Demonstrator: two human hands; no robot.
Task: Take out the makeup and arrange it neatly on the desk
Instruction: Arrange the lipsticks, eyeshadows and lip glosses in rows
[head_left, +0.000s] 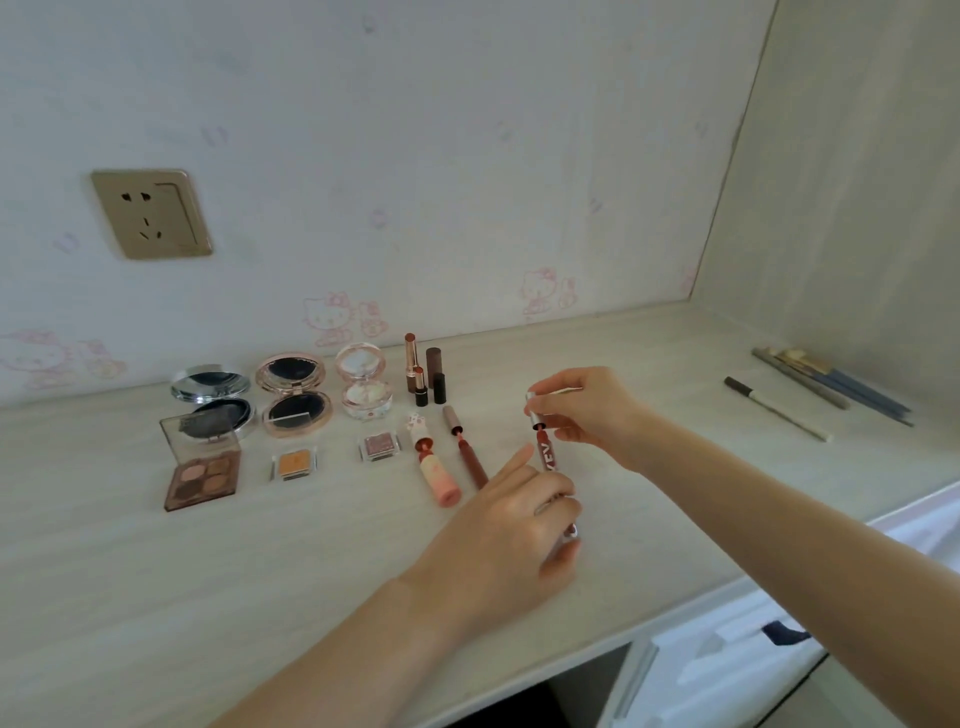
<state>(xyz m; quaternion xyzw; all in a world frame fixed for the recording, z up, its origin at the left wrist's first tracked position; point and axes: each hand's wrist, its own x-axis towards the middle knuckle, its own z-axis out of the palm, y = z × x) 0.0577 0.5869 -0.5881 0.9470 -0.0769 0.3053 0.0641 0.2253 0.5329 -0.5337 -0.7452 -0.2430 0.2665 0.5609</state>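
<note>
My left hand (511, 535) grips the red tube of a lip gloss (546, 453) low over the desk (156, 597). Just above it, my right hand (584, 410) holds the gloss's silver cap (536, 406), pulled a little off the tube's mouth. To the left, laid out in rows: three open compacts (293, 395), an open eyeshadow palette (203, 474), two small single shadows (294, 463), standing lipsticks (422, 382), a pink lip tube (435, 475) and a brown lip tube (470, 460), both uncapped.
A white eyeliner pen (776, 408) and a bundle of pencils and brushes (831, 384) lie at the desk's right back, by the side wall. A wall socket (151, 213) sits above the compacts. A white drawer front (727, 654) is below the desk's front edge.
</note>
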